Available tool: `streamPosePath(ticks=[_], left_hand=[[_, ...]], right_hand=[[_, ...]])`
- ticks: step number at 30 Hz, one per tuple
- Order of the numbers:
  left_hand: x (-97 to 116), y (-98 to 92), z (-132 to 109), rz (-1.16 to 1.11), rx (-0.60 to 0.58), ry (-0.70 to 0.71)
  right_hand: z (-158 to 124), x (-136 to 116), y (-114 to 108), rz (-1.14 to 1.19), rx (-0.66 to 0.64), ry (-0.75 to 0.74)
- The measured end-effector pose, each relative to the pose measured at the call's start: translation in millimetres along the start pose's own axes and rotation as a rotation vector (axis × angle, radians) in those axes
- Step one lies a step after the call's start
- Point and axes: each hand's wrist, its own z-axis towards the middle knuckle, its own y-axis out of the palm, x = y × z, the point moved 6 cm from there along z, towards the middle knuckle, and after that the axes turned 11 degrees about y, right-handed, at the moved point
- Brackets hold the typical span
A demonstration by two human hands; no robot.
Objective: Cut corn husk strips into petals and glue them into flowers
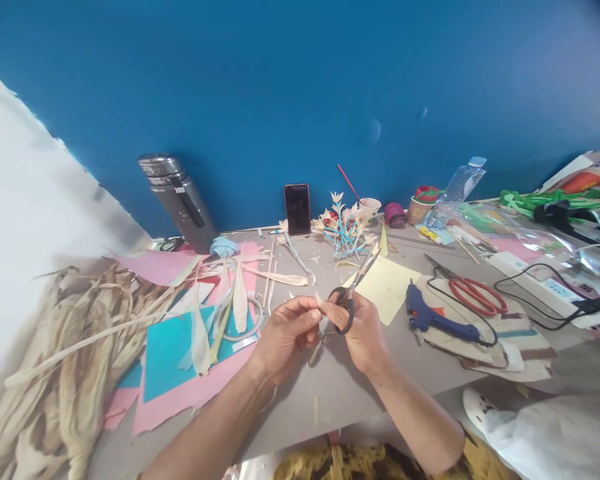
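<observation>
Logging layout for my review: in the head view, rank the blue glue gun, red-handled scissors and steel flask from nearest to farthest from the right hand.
1. Blue glue gun, just right of the right hand.
2. Red-handled scissors, further right.
3. Steel flask, far left by the wall.

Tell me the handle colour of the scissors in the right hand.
Black, on the scissors in the right hand; the head view shows it best.

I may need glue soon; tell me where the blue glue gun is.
In the head view, the blue glue gun lies on the table right of the right hand, between the yellow paper sheet and the red-handled scissors.
</observation>
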Motion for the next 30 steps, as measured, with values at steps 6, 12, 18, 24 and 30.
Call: streamPosePath(ticks=[6,12,18,24,30], left_hand=[[-3,7.2,0,-0.119,-0.097,-0.079],[3,8.9,-1,0.022,-0.128,0.023],[15,7.2,-2,0.273,-0.068,0.133],[18,7.1,-1,0.395,-0.081,0.157],[17,7.3,-1,0.356,-0.107,0.134]], right_hand=[[-3,6,9,0.076,-0.126,0.058],[-1,4,5,-0.007,-0.106,0.064],[3,-9,-11,-0.102,-0.023,-0.020],[-1,-16,-9,-0.258,-0.140,0.040],[-3,-20,-12,-0.256,-0.090,0.026]])
